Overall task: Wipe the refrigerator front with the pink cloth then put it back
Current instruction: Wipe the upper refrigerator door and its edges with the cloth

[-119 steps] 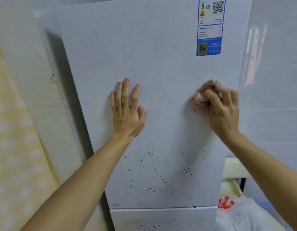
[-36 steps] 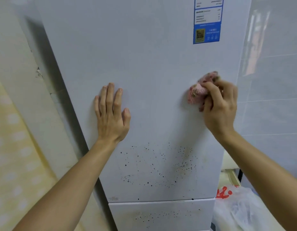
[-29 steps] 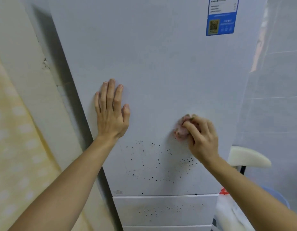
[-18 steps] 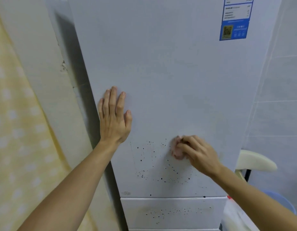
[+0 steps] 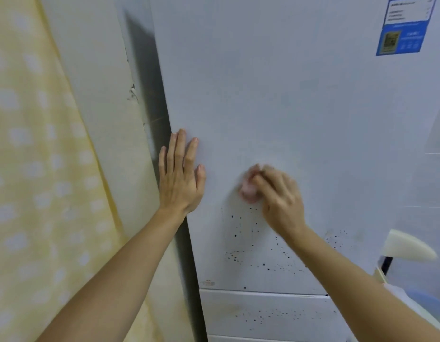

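One pink cloth (image 5: 248, 190) is bunched into a small wad and pressed against the white refrigerator door (image 5: 288, 99), a little left of the door's middle and just above a scatter of black specks (image 5: 238, 253). The right hand (image 5: 280, 196) holds it, fingers curled over the wad and bearing it on the panel; hand and cloth are both blurred, so the exact grip of each finger cannot be made out. Only the left and upper edges of the cloth peek out past the knuckles.

Just beside it, to the left, the left hand (image 5: 180, 178) lies flat on the door near its left edge, fingers straight and close together, pointing up, the palm touching the panel and holding nothing. The two hands are near each other but apart.

Below the specks runs a seam, and under it a lower door (image 5: 263, 314) carries more black specks. High at the right corner of the upper door sits a blue and white label (image 5: 402, 30).

To the left of the refrigerator a dark gap separates it from a pale wall (image 5: 98, 95), and further left hangs a yellow curtain with white spots (image 5: 36, 181). At the right, a cream chair seat (image 5: 406, 246) shows against grey wall tiles (image 5: 436, 188).
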{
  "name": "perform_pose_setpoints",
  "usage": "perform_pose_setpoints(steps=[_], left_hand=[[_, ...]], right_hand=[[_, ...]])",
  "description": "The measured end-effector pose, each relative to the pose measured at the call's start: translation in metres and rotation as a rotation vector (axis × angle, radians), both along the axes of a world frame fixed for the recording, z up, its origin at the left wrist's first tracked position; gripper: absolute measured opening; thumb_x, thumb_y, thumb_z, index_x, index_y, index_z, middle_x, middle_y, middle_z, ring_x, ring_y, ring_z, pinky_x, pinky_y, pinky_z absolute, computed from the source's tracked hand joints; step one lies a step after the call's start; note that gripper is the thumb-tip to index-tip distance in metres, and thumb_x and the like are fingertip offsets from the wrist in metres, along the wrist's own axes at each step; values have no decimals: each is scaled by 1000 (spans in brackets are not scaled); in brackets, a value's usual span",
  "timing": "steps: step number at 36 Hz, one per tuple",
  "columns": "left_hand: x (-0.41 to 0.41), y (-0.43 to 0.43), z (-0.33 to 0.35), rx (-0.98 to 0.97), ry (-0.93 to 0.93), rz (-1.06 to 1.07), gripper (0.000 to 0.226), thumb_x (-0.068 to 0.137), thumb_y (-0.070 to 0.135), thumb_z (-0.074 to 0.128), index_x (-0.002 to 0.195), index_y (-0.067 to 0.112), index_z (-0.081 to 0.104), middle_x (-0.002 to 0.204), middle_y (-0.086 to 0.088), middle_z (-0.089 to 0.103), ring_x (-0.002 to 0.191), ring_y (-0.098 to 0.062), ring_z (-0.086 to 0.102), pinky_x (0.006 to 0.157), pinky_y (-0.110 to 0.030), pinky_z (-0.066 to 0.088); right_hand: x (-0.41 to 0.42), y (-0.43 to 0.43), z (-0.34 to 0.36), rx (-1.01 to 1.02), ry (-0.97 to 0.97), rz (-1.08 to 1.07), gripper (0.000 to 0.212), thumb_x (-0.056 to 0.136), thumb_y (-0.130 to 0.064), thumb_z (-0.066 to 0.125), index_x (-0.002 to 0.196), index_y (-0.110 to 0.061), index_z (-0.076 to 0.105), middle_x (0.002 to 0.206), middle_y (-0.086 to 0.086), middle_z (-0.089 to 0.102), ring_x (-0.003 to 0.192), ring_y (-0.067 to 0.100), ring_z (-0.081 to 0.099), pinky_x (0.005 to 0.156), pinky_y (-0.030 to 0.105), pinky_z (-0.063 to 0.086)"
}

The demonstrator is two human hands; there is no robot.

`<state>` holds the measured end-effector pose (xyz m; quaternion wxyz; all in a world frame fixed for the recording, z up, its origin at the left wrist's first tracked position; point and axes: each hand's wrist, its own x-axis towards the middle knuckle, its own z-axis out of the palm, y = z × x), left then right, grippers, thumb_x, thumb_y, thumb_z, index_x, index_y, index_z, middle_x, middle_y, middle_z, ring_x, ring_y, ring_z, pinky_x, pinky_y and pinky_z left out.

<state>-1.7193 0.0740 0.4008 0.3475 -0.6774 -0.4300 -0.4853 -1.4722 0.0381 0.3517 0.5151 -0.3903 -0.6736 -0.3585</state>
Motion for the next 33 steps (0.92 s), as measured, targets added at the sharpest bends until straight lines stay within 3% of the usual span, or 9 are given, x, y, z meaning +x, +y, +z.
perform_pose_setpoints(steps=[2,5,9,13,18,23,28,33], left_hand=[[3,-1,0,-10,-9,-3,62,103,22,47,161,11,30,172,-16,22,161,-31,14,130,-53,14],[5,-2,0,-27,-14,-10,64,102,21,50,162,11,28,172,-17,19,161,-32,12,129,-54,15],[4,-4,1,-35,-14,-13,66,101,20,52,162,11,28,173,-15,17,162,-32,10,130,-53,14],[4,-5,1,-32,-20,-12,65,101,19,51,162,12,30,172,-15,19,161,-31,12,129,-53,14],[1,-7,3,-35,-16,-14,61,101,19,49,160,12,34,171,-15,23,161,-30,15,129,-54,15],[-6,-8,3,-30,7,-11,61,102,17,49,161,14,33,171,-14,23,161,-28,15,129,-53,15],[-11,-6,-1,-72,43,-20,66,102,18,50,164,15,27,173,-13,18,162,-28,11,130,-53,13],[-13,-10,2,-86,52,-13,68,104,17,51,166,16,23,174,-13,14,162,-28,8,131,-51,11]], right_hand=[[-1,-7,-43,-99,-160,49,22,94,5,66,111,-5,77,123,14,71,107,33,66,81,43,52],[1,-19,-82,-244,-318,82,29,94,6,53,105,-6,76,119,9,70,114,26,62,87,34,45],[4,-22,-70,-324,-369,77,28,86,5,54,99,-10,74,111,4,69,99,25,62,80,30,40],[10,-21,-17,-180,-191,62,25,104,-9,51,102,-11,76,116,9,70,96,29,59,75,39,48],[4,-11,72,0,74,-37,31,91,5,55,108,-8,78,115,12,71,102,27,54,72,35,48],[-22,-3,78,56,238,-49,33,92,9,54,107,-8,78,116,13,70,106,24,52,69,33,50],[-36,2,19,94,28,-7,25,96,10,59,101,-5,78,112,11,74,108,28,68,79,35,59],[-43,5,-69,-165,-257,121,24,91,9,63,109,-3,72,122,12,69,118,29,64,88,40,54]])
